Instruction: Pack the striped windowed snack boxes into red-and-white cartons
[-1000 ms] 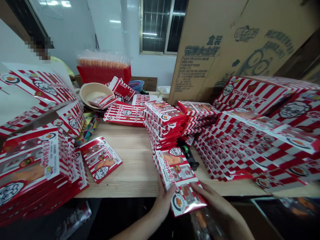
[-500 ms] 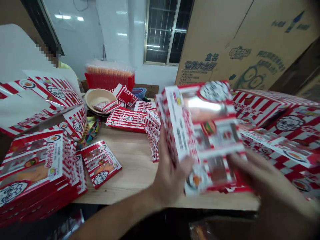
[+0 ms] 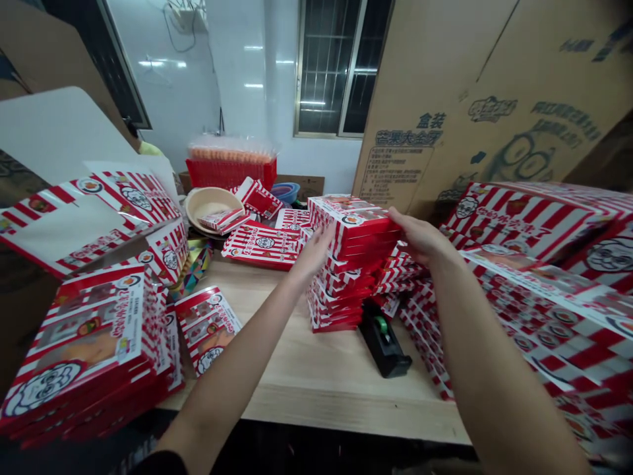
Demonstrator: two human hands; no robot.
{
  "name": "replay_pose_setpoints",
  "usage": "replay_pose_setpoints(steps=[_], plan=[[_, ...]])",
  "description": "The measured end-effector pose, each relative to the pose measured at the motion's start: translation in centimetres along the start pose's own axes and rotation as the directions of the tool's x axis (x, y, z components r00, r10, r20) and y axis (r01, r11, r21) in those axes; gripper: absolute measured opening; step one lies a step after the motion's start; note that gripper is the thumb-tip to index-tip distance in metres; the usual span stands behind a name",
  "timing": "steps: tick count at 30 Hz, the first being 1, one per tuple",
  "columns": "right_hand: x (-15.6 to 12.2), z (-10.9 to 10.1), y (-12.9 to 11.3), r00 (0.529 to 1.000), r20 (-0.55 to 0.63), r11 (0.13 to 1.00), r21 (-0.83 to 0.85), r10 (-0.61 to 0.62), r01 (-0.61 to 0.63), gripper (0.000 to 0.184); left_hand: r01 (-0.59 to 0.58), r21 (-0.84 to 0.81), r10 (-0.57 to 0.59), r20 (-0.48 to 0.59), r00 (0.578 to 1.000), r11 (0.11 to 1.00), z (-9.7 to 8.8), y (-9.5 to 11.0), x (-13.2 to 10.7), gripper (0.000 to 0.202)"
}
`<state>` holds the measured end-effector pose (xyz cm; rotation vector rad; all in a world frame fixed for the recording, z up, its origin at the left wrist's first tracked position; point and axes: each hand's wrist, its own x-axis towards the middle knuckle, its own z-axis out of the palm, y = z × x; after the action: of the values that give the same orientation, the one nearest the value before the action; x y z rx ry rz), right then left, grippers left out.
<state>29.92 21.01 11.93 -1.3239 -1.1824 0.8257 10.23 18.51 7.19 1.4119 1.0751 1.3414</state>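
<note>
A stack of red-and-white striped window boxes (image 3: 341, 290) stands mid-table, its upper boxes pressed between my two hands. Along the left side of these upper boxes (image 3: 366, 231) lies my left hand (image 3: 315, 254), its fingers stretched forward against them. My right hand (image 3: 418, 237) grips their right far corner, some of its fingers hidden behind. A black tape dispenser (image 3: 388, 346) with a green roll sits just right of the stack's foot. Left of the stack, a single striped box (image 3: 208, 323) lies flat on the wooden table (image 3: 297, 376), partly behind my left forearm.
More stacked boxes rise at the left (image 3: 93, 336) and right (image 3: 558, 323). An open striped carton (image 3: 89, 218) is at the back left. Behind lie a cream bowl (image 3: 198, 201), a red tray pack (image 3: 232, 168) and a flat striped package (image 3: 262, 244). A large cardboard carton (image 3: 405, 158) leans behind.
The boxes I held tilted near the table's front have moved back onto the middle stack, now level. Both my hands reached farther forward with them. The tape dispenser has come into sight.
</note>
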Motion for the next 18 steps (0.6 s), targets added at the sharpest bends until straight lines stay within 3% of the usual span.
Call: replay_pose_setpoints(steps=[3,5,7,8,10,11,12,13,14,15,16,17,18], plan=[[-0.4,0.3,-0.9,0.998,-0.061,0.999,-0.038,-0.027,0.025,0.026,0.177,0.342,-0.115,-0.192,0.975,0.923,-4.7,-3.7,-2.9,0.060],[-1.3,0.2,-1.8,0.993,-0.107,0.995,-0.082,-0.058,0.049,0.033,0.363,0.491,-0.179,-0.382,0.907,0.792,-8.4,-7.1,-5.5,0.069],[-3.3,-0.1,-2.4,0.956,-0.235,0.979,-0.138,-0.176,0.147,0.039,0.513,0.564,-0.190,-0.533,0.824,0.647,-11.9,-10.3,-8.2,0.072],[-4.7,-0.1,-2.4,0.910,-0.316,0.960,-0.166,-0.270,0.227,0.040,0.569,0.583,-0.185,-0.586,0.789,0.580,-13.3,-11.7,-9.4,0.071],[-8.4,0.2,-1.5,0.703,-0.467,0.844,-0.266,-0.536,0.466,0.034,0.631,0.617,-0.168,-0.639,0.751,0.471,-15.2,-13.9,-11.5,0.066],[-10.5,0.8,-0.5,0.649,-0.481,0.804,-0.270,-0.589,0.530,0.029,0.639,0.638,-0.161,-0.643,0.749,0.429,-15.6,-14.7,-12.4,0.063],[-12.6,1.6,1.0,0.665,-0.454,0.803,-0.270,-0.593,0.531,0.025,0.634,0.664,-0.155,-0.632,0.759,0.396,-15.6,-15.4,-13.0,0.061],[-14.6,2.8,2.8,0.756,-0.332,0.825,-0.257,-0.564,0.503,0.022,0.615,0.696,-0.152,-0.608,0.780,0.372,-15.3,-15.9,-13.6,0.059],[-16.3,4.1,4.8,0.872,-0.151,0.877,-0.210,-0.466,0.433,0.020,0.583,0.730,-0.153,-0.570,0.808,0.356,-14.6,-16.3,-14.2,0.059],[-17.7,5.6,7.1,0.953,0.025,0.944,-0.135,-0.301,0.301,0.022,0.539,0.766,-0.157,-0.520,0.840,0.351,-13.7,-16.5,-14.7,0.060],[-18.8,7.1,9.4,0.985,0.148,0.993,-0.070,-0.087,0.099,0.028,0.486,0.799,-0.165,-0.458,0.874,0.354,-12.7,-16.7,-15.3,0.061],[-19.6,8.5,11.5,0.967,0.221,0.992,-0.013,0.129,-0.129,0.036,0.424,0.828,-0.175,-0.386,0.906,0.368,-11.5,-16.7,-15.9,0.061],[-20.2,9.7,13.5,0.943,0.249,0.975,-0.011,0.219,-0.224,0.042,0.360,0.849,-0.183,-0.312,0.932,0.387,-10.4,-16.7,-16.5,0.061]])
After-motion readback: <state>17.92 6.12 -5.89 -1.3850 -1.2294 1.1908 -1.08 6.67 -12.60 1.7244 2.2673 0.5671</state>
